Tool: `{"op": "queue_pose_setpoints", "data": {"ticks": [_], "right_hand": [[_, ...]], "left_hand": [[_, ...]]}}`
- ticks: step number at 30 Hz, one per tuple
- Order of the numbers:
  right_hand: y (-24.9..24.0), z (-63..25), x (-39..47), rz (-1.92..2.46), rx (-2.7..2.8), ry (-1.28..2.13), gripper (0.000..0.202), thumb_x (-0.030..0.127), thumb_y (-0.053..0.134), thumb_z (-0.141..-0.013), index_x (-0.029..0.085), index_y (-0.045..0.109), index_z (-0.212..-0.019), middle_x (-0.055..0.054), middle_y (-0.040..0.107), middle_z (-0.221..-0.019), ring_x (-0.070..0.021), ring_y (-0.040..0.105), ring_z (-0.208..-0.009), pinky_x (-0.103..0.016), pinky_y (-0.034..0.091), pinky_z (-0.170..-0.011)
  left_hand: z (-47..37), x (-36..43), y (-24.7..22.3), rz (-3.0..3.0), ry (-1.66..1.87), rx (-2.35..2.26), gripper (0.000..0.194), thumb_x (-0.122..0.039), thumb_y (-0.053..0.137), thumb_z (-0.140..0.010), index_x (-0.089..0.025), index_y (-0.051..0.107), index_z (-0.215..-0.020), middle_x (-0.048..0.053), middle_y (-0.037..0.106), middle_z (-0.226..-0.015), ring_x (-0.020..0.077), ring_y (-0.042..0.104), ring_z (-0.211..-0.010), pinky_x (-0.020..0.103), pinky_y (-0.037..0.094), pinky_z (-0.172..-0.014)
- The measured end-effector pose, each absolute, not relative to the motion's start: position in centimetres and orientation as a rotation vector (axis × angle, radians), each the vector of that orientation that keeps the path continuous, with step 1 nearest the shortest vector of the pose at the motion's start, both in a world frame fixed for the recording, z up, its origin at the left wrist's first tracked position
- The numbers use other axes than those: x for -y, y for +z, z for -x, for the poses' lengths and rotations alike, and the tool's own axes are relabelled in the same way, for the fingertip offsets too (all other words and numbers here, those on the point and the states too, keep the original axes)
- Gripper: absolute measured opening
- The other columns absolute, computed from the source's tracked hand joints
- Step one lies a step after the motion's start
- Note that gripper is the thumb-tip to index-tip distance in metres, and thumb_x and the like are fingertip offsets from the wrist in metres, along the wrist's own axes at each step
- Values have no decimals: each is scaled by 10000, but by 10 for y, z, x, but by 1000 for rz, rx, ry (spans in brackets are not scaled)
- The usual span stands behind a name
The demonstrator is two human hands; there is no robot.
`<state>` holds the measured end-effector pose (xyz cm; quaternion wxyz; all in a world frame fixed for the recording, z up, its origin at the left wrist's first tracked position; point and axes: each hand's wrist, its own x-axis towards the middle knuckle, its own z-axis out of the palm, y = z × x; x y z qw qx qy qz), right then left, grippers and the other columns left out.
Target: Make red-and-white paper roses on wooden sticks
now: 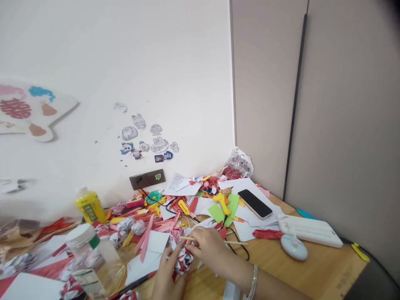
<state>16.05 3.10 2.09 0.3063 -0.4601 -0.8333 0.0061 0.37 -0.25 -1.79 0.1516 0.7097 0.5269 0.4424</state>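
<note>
At the lower middle, my left hand (170, 273) is wrapped round the side of a red and white folded-paper ball (183, 261). My right hand (204, 246) pinches a thin wooden stick (236, 243) just above the ball. The stick lies nearly level and passes under my right fingers. Behind my hands sits a pink and white paper piece (176, 234). My right fingertips are close to the top of the ball; whether they touch it I cannot tell.
Coloured paper strips (146, 237) cover the table. A yellow glue gun (222, 203), a phone (255, 204) and a white power strip (312, 230) are behind and right. On the left stand a yellow bottle (90, 206) and a clear jar (93, 254). A black pen (134, 285) lies in front.
</note>
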Motion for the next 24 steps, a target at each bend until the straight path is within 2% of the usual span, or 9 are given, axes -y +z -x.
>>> {"op": "queue_pose_setpoints", "data": {"ticks": [4, 8, 12, 19, 24], "right_hand": [[19, -161, -31, 1150, 2175, -23, 153, 300, 585, -830, 180, 592, -735, 9, 636, -727, -133, 586, -671, -219, 357, -547], [12, -159, -31, 1014, 2268, -260, 126, 223, 534, -855, 170, 591, -757, -5, 620, -712, -139, 558, -612, -237, 333, -501], [8, -159, -33, 930, 2314, -416, 166, 183, 493, -870, 163, 569, -724, -17, 599, -693, -144, 530, -580, -247, 316, -473], [14, -164, -34, 957, 2161, -253, 149, 313, 556, -854, 185, 581, -782, 6, 607, -728, -133, 548, -625, -244, 333, -510], [11, -161, -34, 960, 2219, -289, 157, 240, 527, -864, 185, 571, -724, 12, 591, -690, -125, 537, -591, -247, 309, -487]], "left_hand": [[-3, 3, -20, -2016, 1287, -1528, 521, -137, 511, -654, -216, 582, -1165, 81, 589, -1065, 250, 564, -1033, 400, 465, -887], [-2, 1, -24, -2035, 1296, -1523, 496, -137, 521, -646, -189, 595, -1133, 90, 579, -1062, 259, 550, -1036, 403, 455, -895], [-5, 2, -22, -1996, 1278, -1498, 529, -124, 501, -665, -184, 552, -1187, 80, 563, -1029, 245, 536, -1023, 394, 448, -892], [0, -3, -27, -1875, 1336, -1476, 544, -153, 558, -629, -184, 567, -1171, 89, 575, -1048, 270, 546, -1000, 418, 453, -875], [-1, -2, -25, -1916, 1346, -1439, 542, -155, 559, -646, -206, 561, -1186, 86, 585, -1040, 269, 549, -989, 424, 465, -855]]}}
